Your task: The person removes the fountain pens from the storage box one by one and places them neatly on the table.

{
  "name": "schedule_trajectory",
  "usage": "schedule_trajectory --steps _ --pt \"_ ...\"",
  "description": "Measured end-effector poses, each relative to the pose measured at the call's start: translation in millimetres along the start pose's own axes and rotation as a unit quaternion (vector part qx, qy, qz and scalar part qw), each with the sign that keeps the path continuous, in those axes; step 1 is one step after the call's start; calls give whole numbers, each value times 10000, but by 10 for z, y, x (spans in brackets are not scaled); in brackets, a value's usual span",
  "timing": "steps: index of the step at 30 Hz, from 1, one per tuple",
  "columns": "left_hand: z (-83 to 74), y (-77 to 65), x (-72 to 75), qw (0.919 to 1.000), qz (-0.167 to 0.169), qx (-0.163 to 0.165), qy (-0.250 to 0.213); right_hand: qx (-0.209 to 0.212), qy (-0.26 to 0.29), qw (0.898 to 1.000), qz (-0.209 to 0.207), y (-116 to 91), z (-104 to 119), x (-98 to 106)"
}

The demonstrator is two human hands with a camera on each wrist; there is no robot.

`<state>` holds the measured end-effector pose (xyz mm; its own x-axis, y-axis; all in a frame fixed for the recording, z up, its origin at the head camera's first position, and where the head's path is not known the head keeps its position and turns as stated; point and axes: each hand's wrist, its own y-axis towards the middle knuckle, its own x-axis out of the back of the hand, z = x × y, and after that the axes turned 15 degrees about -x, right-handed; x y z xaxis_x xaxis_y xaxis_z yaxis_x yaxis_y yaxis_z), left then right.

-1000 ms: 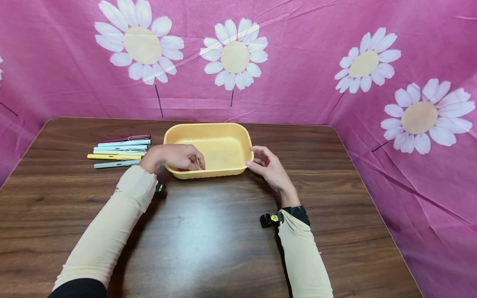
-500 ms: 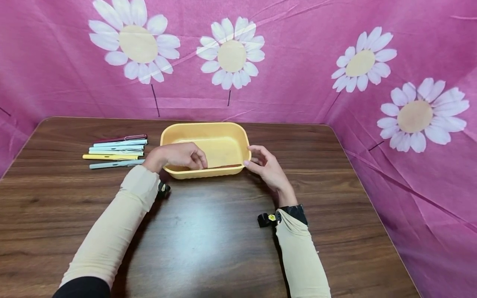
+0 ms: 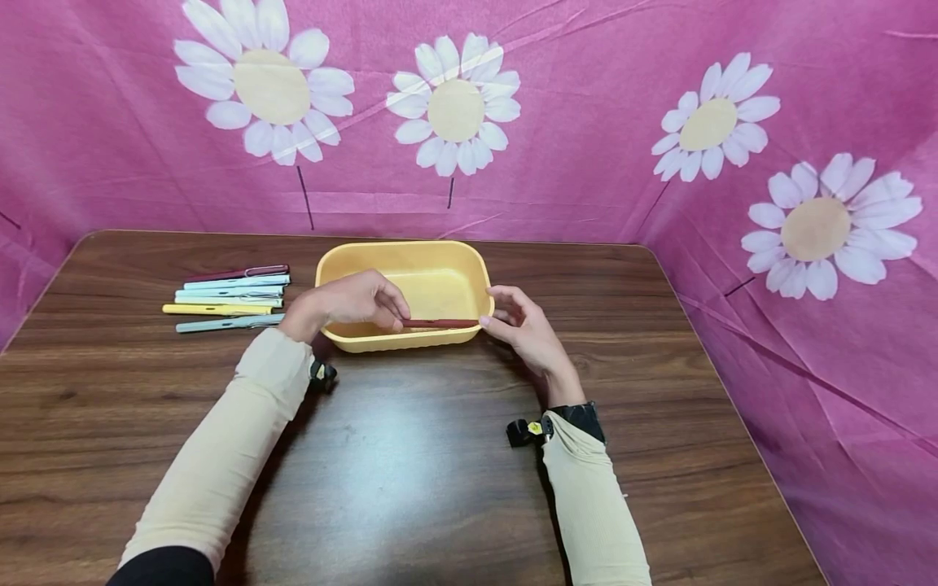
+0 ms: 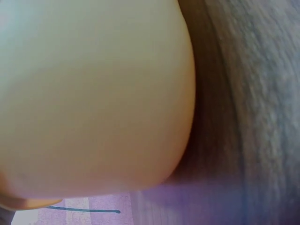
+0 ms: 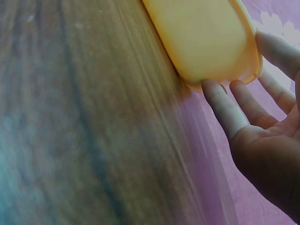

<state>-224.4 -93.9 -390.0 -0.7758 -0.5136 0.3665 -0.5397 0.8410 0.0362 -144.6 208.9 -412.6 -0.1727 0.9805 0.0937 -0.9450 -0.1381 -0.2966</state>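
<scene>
Inside the yellow plastic basin (image 3: 410, 343), near its front wall, my left hand (image 3: 362, 301) pinches one end of a dark red pen (image 3: 443, 323). The pen lies nearly level, pointing right toward the basin's corner. My right hand (image 3: 528, 330) touches the basin's right end with extended fingertips, thumb at the front corner. The right wrist view shows this hand (image 5: 267, 136) with spread fingers against the outside of the basin (image 5: 211, 42). In the left wrist view the basin wall (image 4: 93, 117) fills most of the picture and hides the left fingers.
Left of the basin, several pens lie in a row on the brown wooden table (image 3: 410, 488): another dark red pen (image 3: 234, 273), pale blue ones, a yellow pen (image 3: 216, 309) and a grey-blue pen (image 3: 227, 324). A pink cloth (image 3: 572, 163) with daisies hangs behind the table.
The dark red pen has come into sight above the basin's front rim, raised slightly by my left hand. My right hand keeps its place at the basin's end.
</scene>
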Motion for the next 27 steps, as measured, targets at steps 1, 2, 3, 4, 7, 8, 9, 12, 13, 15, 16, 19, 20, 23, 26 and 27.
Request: schedule_trajectory --steps 1,2,3,4,7,8,9,12,13,15,16,19,20,23,26,27 --pt "-8 -3 -1 10000 -94 -3 -9 -11 4 10000 -8 -1 0 1" --pt "-16 -4 -2 9998 -183 -8 -30 -14 3 10000 -10 -1 -1 3" --pt "-21 -6 -2 9996 -274 -7 -44 -17 5 10000 -5 0 -3 3" --pt "-22 -9 -1 9994 -354 -21 -21 -12 9 10000 2 0 -4 4" --pt "-41 -16 -2 9982 -596 -18 20 -7 32 10000 21 0 -6 4" --pt "-48 -19 -3 9977 -670 -12 70 -5 37 10000 23 -1 -8 3" --pt "-54 -23 -3 9971 -750 -4 142 -8 41 10000 27 -2 -9 3" --pt "-68 -27 -6 9948 -980 40 286 -15 36 10000 24 -5 -13 3" --pt "-72 -28 -7 9939 -1054 50 329 -14 35 10000 24 -6 -14 1" --pt "-79 -33 -8 9915 -1225 89 433 -6 47 10000 26 -7 -12 -5" --pt "-82 -38 -9 9902 -1315 102 465 5 43 10000 30 -8 -12 -7" --pt "-105 -57 -10 9866 -1558 115 472 11 42 10000 32 -9 -10 -12" --pt "-115 -66 -9 9854 -1630 121 487 7 43 10000 32 -9 -10 -13" --pt "-165 -90 2 9821 -1819 129 480 -4 48 10000 25 -10 -8 -9" --pt "-226 -121 21 9776 -2027 188 535 3 56 10000 40 -7 -6 -3" --pt "-243 -129 26 9764 -2087 198 525 10 50 10000 41 -8 -4 0"
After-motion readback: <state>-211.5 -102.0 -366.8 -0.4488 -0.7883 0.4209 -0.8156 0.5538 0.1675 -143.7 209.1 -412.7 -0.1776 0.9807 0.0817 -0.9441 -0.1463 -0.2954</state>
